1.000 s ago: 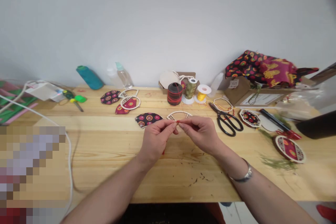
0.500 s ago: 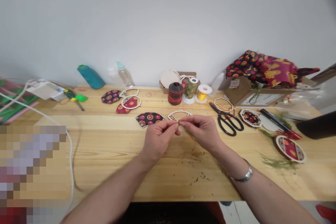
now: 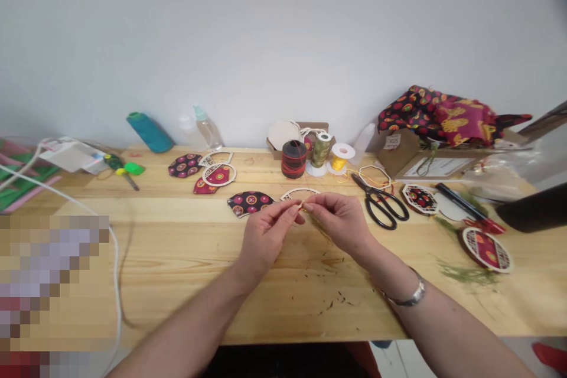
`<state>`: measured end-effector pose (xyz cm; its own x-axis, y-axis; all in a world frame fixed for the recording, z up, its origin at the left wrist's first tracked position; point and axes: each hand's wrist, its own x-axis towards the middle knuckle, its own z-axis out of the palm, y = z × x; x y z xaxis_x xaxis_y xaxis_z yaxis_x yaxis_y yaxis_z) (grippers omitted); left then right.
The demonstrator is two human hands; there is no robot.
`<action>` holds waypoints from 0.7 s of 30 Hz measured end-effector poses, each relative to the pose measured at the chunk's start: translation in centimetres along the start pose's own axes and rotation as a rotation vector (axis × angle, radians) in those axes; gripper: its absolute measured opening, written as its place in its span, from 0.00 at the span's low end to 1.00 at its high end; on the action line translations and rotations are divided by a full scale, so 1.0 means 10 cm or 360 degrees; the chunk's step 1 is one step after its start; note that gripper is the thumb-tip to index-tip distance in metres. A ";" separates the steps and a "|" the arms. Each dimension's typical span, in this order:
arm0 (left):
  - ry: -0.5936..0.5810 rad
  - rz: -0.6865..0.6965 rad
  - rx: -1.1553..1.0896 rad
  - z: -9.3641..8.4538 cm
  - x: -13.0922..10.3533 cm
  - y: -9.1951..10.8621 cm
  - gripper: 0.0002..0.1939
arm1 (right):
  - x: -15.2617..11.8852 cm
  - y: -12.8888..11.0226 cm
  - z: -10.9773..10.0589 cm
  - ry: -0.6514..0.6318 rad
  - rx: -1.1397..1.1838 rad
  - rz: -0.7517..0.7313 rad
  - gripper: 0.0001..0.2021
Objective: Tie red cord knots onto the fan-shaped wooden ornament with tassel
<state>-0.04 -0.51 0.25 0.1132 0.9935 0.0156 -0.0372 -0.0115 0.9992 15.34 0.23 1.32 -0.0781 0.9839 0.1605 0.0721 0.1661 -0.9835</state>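
Above the middle of the wooden table, my left hand and my right hand meet fingertip to fingertip, both pinched closed. Thin yellowish thread hangs below the fingers of my right hand. What lies between my left fingertips is too small to make out clearly. Just behind the hands is a pale fan-shaped wooden frame, partly hidden by them. A dark patterned fabric fan piece lies beside my left hand. Black-handled scissors rest to the right of my right hand.
Along the back stand a teal thread cone, a clear bottle, a red-black spool and a yellow spool. A cardboard box holds fabric at right. A round ornament lies at front right. A white cable runs down the left.
The view has shifted slightly. My fingertips have adjusted a little while staying together, and more of the yellowish thread shows below my right hand.
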 end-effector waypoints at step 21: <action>-0.0178 -0.0588 -0.0670 0.01 0.08 0.05 0.11 | -0.01 -0.03 0.00 -0.0043 -0.0071 0.0046 0.07</action>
<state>0.12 0.24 0.79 0.2973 0.9046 -0.3055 -0.3650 0.4034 0.8391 15.37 0.11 1.58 -0.1019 0.9864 0.1290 0.1191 0.1408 -0.9828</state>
